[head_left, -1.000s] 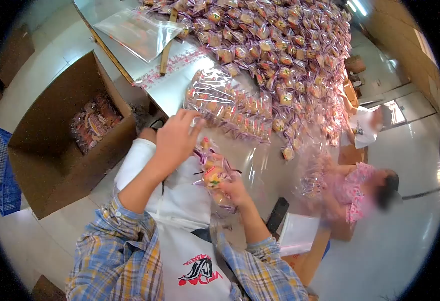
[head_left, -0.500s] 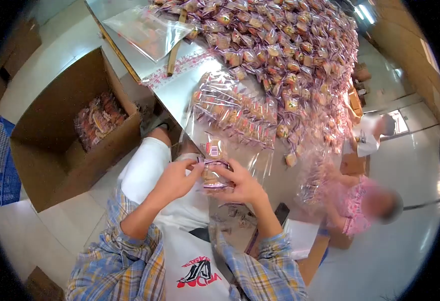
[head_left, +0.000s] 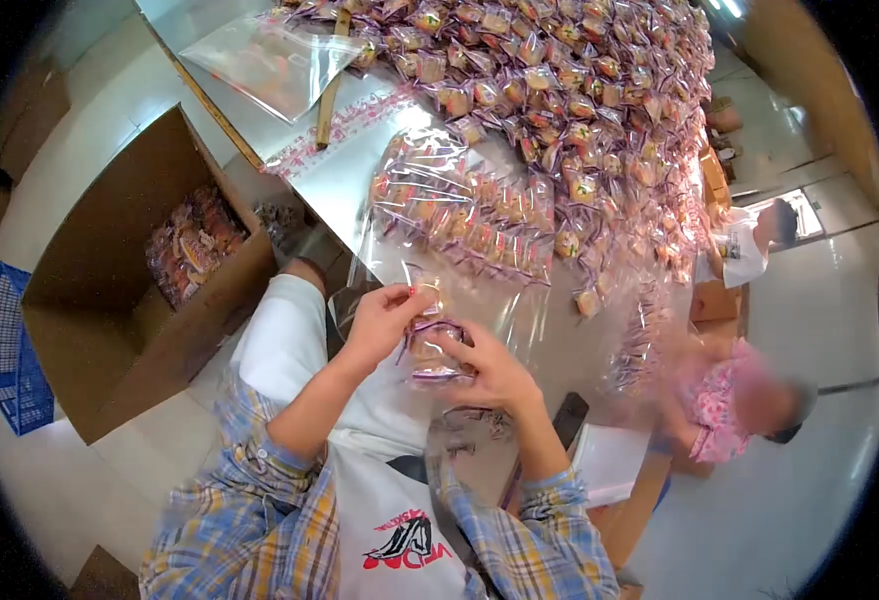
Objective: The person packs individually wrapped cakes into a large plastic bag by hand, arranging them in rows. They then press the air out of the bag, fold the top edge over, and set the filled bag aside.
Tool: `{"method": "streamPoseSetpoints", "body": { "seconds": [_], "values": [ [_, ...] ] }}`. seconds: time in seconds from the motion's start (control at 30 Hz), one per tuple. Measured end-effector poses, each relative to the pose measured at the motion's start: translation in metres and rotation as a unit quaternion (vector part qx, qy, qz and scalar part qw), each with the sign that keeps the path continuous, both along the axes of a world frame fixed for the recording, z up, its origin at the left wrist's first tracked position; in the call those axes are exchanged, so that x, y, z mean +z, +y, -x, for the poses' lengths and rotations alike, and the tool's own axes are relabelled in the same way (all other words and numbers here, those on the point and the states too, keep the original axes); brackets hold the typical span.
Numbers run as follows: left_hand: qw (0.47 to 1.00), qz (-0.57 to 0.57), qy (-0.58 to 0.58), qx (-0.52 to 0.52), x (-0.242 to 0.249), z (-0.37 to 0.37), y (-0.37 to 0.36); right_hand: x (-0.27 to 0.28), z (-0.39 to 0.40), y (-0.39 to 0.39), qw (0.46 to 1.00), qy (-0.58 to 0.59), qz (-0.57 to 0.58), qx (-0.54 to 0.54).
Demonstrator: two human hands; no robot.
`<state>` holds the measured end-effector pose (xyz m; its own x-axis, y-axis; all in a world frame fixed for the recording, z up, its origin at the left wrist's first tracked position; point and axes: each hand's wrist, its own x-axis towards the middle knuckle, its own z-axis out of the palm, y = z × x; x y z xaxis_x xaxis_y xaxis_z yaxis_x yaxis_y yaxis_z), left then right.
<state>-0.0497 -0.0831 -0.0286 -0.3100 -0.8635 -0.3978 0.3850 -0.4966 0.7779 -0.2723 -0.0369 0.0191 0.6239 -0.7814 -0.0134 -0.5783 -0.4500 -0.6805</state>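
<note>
Your left hand (head_left: 384, 318) and right hand (head_left: 489, 368) meet just below the middle of the frame, both closed on a small clear cellophane packet of snacks with purple printed edges (head_left: 431, 345). Your left fingers pinch its upper left edge; your right fingers curl round its right side and underside. The packet sits between your hands, over your lap and just in front of the near edge of the shiny metal table (head_left: 359, 175).

A large clear plastic bag (head_left: 504, 305) hangs open behind the packet, draped off the table edge. Just above it, towards the centre of the frame, lies a row of filled clear bags of orange snacks (head_left: 459, 215). Beyond them a huge loose heap of small purple-edged snack packets (head_left: 579, 90) covers the upper right of the table. A flat empty clear bag (head_left: 269, 55) lies at the upper left of the table, with a wooden stick (head_left: 327, 95) beside it.

At the left of the frame an open brown cardboard box (head_left: 89, 310) stands on the floor, partly filled with packed bags. A blue plastic crate (head_left: 9, 350) is at the far left edge. At the right, a person in a pink patterned top (head_left: 724, 405) sits by the table.
</note>
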Motion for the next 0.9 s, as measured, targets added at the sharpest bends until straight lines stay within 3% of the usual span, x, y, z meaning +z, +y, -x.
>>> {"method": "streamPoseSetpoints", "body": {
  "seconds": [0.03,0.07,0.17,0.2,0.3,0.33,0.37,0.43,0.53,0.63,0.9],
  "values": [
    [1.000,0.007,-0.016,0.014,-0.008,0.002,0.000,-0.001,0.002,0.000,1.000,0.002,0.003,-0.026],
    [0.991,0.027,-0.037,0.126,-0.033,0.013,-0.001,-0.002,0.004,0.002,0.999,0.002,0.004,-0.052],
    [0.964,0.128,-0.066,0.223,-0.021,0.015,-0.007,-0.006,0.012,-0.002,0.994,0.035,0.035,-0.096],
    [0.950,0.160,-0.159,0.215,-0.024,0.011,-0.010,-0.008,0.012,-0.005,0.991,0.058,0.055,-0.108],
    [0.868,0.290,-0.343,0.211,-0.018,0.012,-0.003,-0.013,0.010,-0.015,0.977,0.095,0.120,-0.148],
    [0.809,0.349,-0.410,0.237,-0.001,0.011,-0.001,-0.017,0.009,-0.019,0.967,0.108,0.170,-0.155],
    [0.803,0.360,-0.425,0.212,0.003,0.008,0.000,-0.020,0.008,-0.023,0.955,0.122,0.219,-0.161],
    [0.788,0.382,-0.456,0.161,0.007,0.003,0.002,-0.024,0.006,-0.026,0.953,0.136,0.180,-0.204],
    [0.742,0.424,-0.495,0.159,0.001,-0.002,0.002,-0.029,0.006,-0.030,0.938,0.177,0.176,-0.240],
    [0.687,0.465,-0.525,0.189,-0.002,-0.008,0.000,-0.031,0.005,-0.028,0.903,0.236,0.275,-0.229],
    [0.573,0.552,-0.553,0.246,-0.025,-0.024,-0.004,-0.043,-0.021,-0.025,0.900,0.094,0.313,-0.289]
  ]
}}
